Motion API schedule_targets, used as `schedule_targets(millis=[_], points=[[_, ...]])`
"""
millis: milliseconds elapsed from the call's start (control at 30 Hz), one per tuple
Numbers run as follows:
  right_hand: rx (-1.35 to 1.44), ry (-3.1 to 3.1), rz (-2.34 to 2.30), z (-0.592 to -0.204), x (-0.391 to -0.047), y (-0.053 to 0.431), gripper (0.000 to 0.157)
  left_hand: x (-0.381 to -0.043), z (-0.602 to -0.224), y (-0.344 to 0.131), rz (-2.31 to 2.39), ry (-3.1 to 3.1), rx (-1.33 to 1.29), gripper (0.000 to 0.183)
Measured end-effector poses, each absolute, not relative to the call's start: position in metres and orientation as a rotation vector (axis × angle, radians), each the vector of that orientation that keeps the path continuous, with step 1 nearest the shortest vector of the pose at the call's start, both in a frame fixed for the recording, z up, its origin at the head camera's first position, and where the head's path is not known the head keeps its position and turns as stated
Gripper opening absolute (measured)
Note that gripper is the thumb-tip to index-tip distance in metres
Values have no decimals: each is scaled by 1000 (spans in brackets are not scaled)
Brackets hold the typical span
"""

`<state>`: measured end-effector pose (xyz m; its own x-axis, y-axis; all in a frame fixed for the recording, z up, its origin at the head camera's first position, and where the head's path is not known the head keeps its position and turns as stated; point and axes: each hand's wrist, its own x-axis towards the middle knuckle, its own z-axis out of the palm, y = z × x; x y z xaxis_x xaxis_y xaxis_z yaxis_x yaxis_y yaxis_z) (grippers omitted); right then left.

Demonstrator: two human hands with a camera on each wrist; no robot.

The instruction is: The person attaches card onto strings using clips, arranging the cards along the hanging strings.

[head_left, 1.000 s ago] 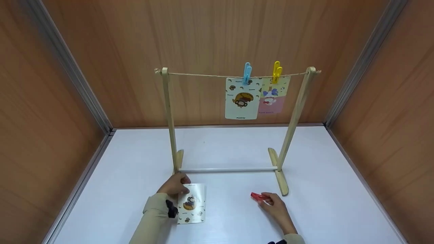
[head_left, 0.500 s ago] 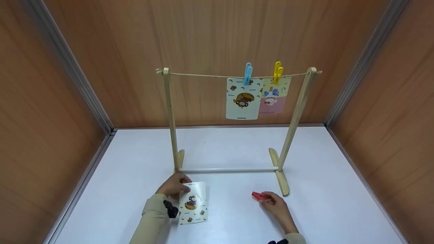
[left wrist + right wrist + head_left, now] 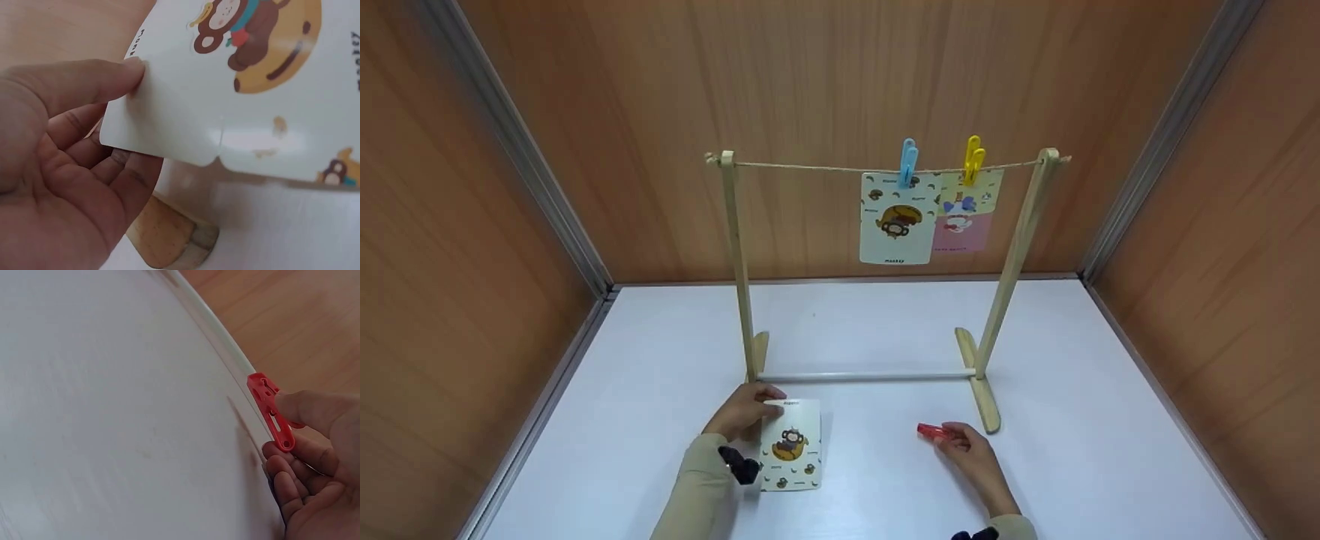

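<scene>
At the front left, my left hand (image 3: 744, 411) pinches the upper left corner of a white card (image 3: 790, 450) printed with a monkey on a banana. In the left wrist view the thumb lies on the card's printed face (image 3: 174, 118), with the other fingers behind it. My right hand (image 3: 971, 450), at the front right, holds a red clothespin (image 3: 932, 431) between thumb and fingers. The right wrist view shows the thumb on the side of that red clothespin (image 3: 269, 408). Another monkey card (image 3: 896, 232) hangs from the string under a blue clothespin (image 3: 908, 161).
Across the wooden stand (image 3: 1024, 247) runs a string (image 3: 802, 166). A yellow clothespin (image 3: 973, 161) holds a pink and yellow card (image 3: 964, 232) there, partly behind the monkey card. A white rod (image 3: 862, 376) joins the stand's feet. Wood panels enclose the white table (image 3: 660, 337).
The card in my left hand has risen slightly and shifted a little to the right, its glare fading. My right hand keeps its grip on the red clothespin, almost still.
</scene>
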<state>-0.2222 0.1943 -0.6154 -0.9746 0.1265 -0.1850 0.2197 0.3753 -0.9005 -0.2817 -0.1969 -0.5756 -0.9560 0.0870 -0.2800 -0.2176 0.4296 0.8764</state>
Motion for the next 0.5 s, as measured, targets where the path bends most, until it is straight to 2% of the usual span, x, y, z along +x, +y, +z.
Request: schedule_targets(millis=[200,500], points=[[328,2517,-1668,-614,-223,194,48,-280,-573,-194,1618,2341,-223,25],[367,2453,-1760,-608,-224,193,56,-278,-572,-192,1703,2258,-255,25]])
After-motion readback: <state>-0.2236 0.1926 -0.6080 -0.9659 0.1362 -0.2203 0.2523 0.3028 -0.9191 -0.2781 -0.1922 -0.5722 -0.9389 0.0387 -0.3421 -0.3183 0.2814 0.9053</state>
